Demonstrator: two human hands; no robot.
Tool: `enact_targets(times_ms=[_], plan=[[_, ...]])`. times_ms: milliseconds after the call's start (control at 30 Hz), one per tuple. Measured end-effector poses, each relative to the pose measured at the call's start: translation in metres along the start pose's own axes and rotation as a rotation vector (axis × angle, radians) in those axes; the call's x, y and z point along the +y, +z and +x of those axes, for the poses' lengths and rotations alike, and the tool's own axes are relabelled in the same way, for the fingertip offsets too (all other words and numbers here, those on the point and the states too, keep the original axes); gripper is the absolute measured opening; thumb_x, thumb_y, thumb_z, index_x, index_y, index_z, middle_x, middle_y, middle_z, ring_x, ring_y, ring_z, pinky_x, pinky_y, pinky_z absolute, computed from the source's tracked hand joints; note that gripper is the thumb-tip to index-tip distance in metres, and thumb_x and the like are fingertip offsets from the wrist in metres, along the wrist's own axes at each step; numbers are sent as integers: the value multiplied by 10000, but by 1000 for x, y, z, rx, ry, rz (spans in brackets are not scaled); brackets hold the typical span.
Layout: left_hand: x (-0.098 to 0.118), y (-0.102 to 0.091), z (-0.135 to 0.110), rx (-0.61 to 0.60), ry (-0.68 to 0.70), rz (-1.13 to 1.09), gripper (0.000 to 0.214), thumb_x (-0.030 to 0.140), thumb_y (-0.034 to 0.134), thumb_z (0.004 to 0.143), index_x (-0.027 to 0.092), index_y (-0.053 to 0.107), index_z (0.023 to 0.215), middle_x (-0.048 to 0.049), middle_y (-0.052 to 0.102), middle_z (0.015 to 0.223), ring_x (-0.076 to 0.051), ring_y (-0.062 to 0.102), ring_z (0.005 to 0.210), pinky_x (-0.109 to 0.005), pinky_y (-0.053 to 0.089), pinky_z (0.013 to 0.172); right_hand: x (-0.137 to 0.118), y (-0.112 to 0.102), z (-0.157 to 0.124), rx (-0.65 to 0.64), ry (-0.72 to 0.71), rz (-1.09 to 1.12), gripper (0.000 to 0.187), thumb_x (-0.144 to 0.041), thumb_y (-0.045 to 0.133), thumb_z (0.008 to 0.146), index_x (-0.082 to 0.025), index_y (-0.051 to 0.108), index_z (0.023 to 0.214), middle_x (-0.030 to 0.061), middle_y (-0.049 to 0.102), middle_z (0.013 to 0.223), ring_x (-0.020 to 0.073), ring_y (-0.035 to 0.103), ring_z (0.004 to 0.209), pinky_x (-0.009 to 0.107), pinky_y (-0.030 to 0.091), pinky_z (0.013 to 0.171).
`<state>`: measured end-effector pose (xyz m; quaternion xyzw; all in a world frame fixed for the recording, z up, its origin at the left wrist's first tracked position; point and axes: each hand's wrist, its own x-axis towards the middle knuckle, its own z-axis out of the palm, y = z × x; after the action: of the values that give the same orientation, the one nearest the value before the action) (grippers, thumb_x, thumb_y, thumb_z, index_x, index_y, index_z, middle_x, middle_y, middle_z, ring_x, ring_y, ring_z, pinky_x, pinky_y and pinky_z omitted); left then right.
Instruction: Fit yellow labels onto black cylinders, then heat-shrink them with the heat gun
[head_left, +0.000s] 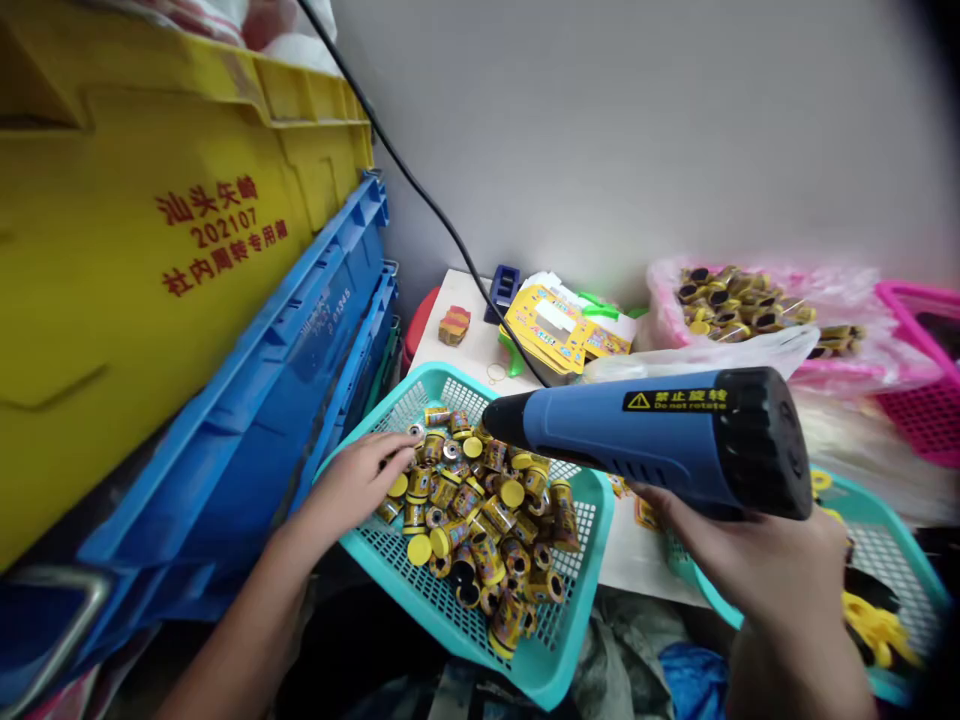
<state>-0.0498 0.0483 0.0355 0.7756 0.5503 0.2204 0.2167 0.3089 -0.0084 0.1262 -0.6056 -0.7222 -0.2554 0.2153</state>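
Observation:
My right hand (750,560) grips the handle of a blue and black heat gun (660,435), its nozzle pointing left over a teal mesh basket (577,530). The basket holds several small yellow-capped cylinders wrapped in printed film (480,520). My left hand (360,480) lies on the left side of that pile, fingers curled loosely among the pieces. A black cable (420,190) runs from the gun's nozzle end up the wall.
Stacked yellow (150,220) and blue crates (285,390) lean at the left. A white table (465,345) carries yellow printed cards (555,330), a pink bag of more cylinders (742,305), a pink basket (922,380) and a second teal basket (892,570) at right.

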Motion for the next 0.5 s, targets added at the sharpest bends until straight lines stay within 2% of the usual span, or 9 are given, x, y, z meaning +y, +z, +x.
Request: enact_targets(times_ms=[133, 233, 333, 500], plan=[[-29, 3, -25, 329, -25, 49, 287, 353, 459, 934, 225, 716, 946, -43, 744, 947, -213, 666, 923, -346, 510, 868, -10, 9, 1, 4, 19, 60, 438, -548, 608, 787, -231, 527, 495, 45, 585, 528, 212, 564, 549, 313, 407, 523], [-43, 6, -34, 452, -37, 114, 239, 323, 489, 926, 223, 706, 926, -61, 715, 946, -229, 647, 934, -386, 497, 881, -18, 9, 4, -32, 7, 125, 407, -510, 617, 787, -234, 525, 503, 30, 581, 529, 196, 563, 557, 313, 427, 550], [-50, 12, -33, 488, -102, 124, 231, 333, 504, 916, 214, 692, 980, -87, 690, 1024, -256, 626, 1008, -430, 476, 926, -23, 6, 8, -65, -40, 189, 369, -507, 634, 783, -234, 558, 547, 29, 601, 568, 194, 577, 577, 306, 436, 544], [-55, 23, -27, 409, -233, -3, 312, 352, 467, 921, 209, 633, 1144, -94, 665, 1118, -263, 612, 1065, -426, 486, 938, -24, 3, 5, -93, -50, 193, 328, -426, 638, 787, -233, 533, 544, 29, 590, 573, 196, 574, 579, 325, 444, 581]])
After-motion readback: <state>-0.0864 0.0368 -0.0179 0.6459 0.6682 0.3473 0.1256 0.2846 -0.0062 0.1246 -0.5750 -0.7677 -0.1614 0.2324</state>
